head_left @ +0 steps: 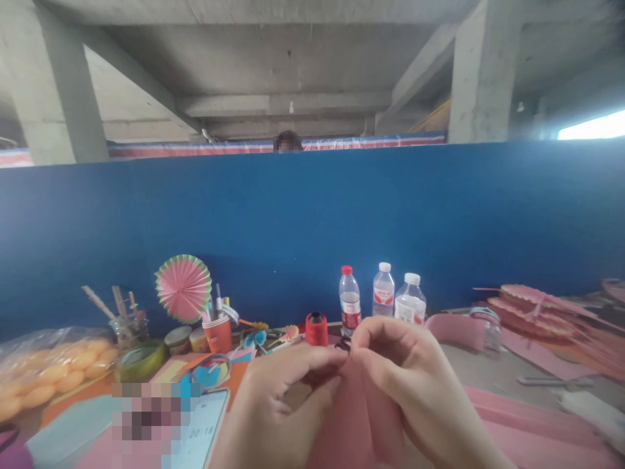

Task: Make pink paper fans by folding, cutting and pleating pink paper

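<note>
A folded sheet of pink paper (349, 417) hangs between my two hands at the bottom centre. My right hand (410, 378) pinches its top edge between thumb and forefinger. My left hand (288, 404) is beside it on the left, fingers curled and closed near the paper's left edge; the contact of its fingertips is hard to make out. Just behind the fingertips, a small dark object (344, 343), perhaps scissor handles, is partly hidden. A red spool of thread (317, 329) stands behind my left hand.
Three bottles, one with a red cap (349, 303), stand against the blue partition (293, 228). At left are a pink paper fan (183, 288), orange cup (217, 335), green tape roll (140, 362), phone (202, 430) and bagged orange balls (53, 371). Pink paper pieces (541, 312) lie right.
</note>
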Motion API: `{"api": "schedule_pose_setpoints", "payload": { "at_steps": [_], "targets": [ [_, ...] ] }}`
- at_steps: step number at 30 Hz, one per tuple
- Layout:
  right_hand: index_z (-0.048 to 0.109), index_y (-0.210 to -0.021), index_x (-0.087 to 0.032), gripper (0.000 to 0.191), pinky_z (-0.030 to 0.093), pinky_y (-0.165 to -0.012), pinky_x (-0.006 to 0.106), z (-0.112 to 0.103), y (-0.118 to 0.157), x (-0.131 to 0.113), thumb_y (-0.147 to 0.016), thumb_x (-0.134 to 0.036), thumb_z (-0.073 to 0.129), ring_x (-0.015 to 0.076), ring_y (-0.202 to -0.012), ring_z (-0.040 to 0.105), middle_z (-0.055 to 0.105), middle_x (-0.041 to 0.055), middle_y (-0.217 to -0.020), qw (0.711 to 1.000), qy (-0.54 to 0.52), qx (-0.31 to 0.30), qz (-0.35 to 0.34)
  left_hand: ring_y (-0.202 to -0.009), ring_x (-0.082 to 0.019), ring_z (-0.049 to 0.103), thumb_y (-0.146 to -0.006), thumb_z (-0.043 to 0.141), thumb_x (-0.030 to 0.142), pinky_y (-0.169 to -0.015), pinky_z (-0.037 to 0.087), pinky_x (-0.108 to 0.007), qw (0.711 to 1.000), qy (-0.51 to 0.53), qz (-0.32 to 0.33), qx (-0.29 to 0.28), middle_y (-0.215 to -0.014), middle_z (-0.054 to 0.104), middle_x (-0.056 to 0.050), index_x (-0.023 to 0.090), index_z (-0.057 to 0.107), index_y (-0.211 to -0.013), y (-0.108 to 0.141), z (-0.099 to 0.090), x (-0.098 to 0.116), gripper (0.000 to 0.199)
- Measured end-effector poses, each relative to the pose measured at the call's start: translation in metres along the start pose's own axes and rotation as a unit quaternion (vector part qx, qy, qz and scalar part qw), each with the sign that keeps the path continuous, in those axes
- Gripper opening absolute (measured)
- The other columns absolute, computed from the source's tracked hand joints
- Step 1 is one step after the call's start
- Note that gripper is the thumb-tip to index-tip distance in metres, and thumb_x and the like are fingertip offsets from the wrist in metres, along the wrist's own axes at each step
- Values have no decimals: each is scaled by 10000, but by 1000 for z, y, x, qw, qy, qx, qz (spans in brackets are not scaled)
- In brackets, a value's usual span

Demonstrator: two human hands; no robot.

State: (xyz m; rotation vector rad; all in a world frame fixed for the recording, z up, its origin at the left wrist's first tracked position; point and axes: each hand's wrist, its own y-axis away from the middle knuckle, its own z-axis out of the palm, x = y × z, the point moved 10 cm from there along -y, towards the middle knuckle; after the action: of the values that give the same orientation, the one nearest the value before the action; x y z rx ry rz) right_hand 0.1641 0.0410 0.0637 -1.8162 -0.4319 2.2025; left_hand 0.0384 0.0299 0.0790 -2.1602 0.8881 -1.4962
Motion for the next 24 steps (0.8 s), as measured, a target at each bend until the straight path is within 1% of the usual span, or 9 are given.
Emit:
{"api": "schedule_pose_setpoints", "payload": {
  "at_steps": [2, 4, 7, 9, 11, 15, 17, 20, 24],
  "targets": [
    [571, -592, -174, 64, 326, -477, 189, -2, 0, 0, -638, -180, 614, 74, -507, 418, 505, -46, -545, 1000, 6, 7, -8, -704, -159, 693, -776, 610, 162, -647, 569, -211, 1000, 4, -8, 11, -835, 741, -7, 258, 738, -912, 0, -1, -2, 210],
    [576, -593, -175, 73, 332, -492, 196, -2, -1, -2, -657, -190, 606, 81, -522, 419, 498, -43, -553, 999, 27, -6, -26, -687, -160, 692, -759, 626, 157, -645, 575, -214, 1000, -1, -14, 13, -801, 739, -5, 242, 739, -851, -1, -1, -3, 168],
    [604, -633, -181, 113, 359, -533, 209, -3, -2, -3, -732, -232, 582, 99, -570, 460, 536, -25, -604, 996, 73, -23, -46, -676, -154, 694, -747, 631, 148, -623, 575, -193, 1000, 8, -23, 9, -757, 735, 11, 238, 730, -804, -2, -2, -5, 145],
    [631, -670, -192, 178, 370, -559, 216, -7, -2, -6, -797, -265, 530, 108, -604, 490, 573, -14, -650, 993, 103, -14, -57, -684, -144, 696, -747, 626, 137, -625, 571, -174, 999, 24, -35, 13, -755, 734, 23, 246, 728, -811, -3, -4, -8, 163],
    [652, -705, -207, 210, 370, -563, 222, -9, -2, -10, -823, -273, 492, 112, -616, 505, 598, -12, -679, 989, 134, -8, -64, -693, -140, 698, -745, 623, 127, -638, 569, -168, 998, 32, -49, 13, -759, 735, 30, 252, 730, -824, -3, -4, -10, 182],
    [669, -716, -222, 131, 381, -592, 243, -9, 1, -15, -750, -226, 542, 133, -660, 527, 626, -14, -704, 975, 214, 4, -63, -717, -148, 698, -743, 615, 113, -648, 571, -185, 997, 44, -62, 15, -796, 741, 17, 252, 735, -872, -3, -2, -11, 225],
    [668, -691, -223, 113, 379, -584, 247, -11, 1, -16, -715, -203, 559, 139, -665, 526, 623, -15, -689, 970, 238, 15, -55, -729, -151, 698, -761, 609, 124, -641, 568, -186, 996, 57, -64, 1, -815, 742, 8, 254, 735, -890, -3, 1, -12, 222],
    [653, -667, -214, 107, 363, -549, 243, -11, 0, -12, -699, -182, 556, 140, -653, 519, 601, -13, -661, 970, 241, 12, -37, -741, -157, 697, -784, 607, 154, -638, 564, -190, 996, 62, -66, -24, -825, 742, -1, 251, 731, -900, -3, 7, -14, 196],
    [604, -635, -195, 105, 345, -521, 229, -9, -3, -9, -705, -175, 528, 123, -618, 488, 560, -19, -628, 977, 210, 2, -34, -736, -150, 689, -781, 586, 164, -643, 554, -193, 998, 36, -60, -10, -809, 736, 8, 249, 722, -850, -4, 4, -15, 175]
  ]
}}
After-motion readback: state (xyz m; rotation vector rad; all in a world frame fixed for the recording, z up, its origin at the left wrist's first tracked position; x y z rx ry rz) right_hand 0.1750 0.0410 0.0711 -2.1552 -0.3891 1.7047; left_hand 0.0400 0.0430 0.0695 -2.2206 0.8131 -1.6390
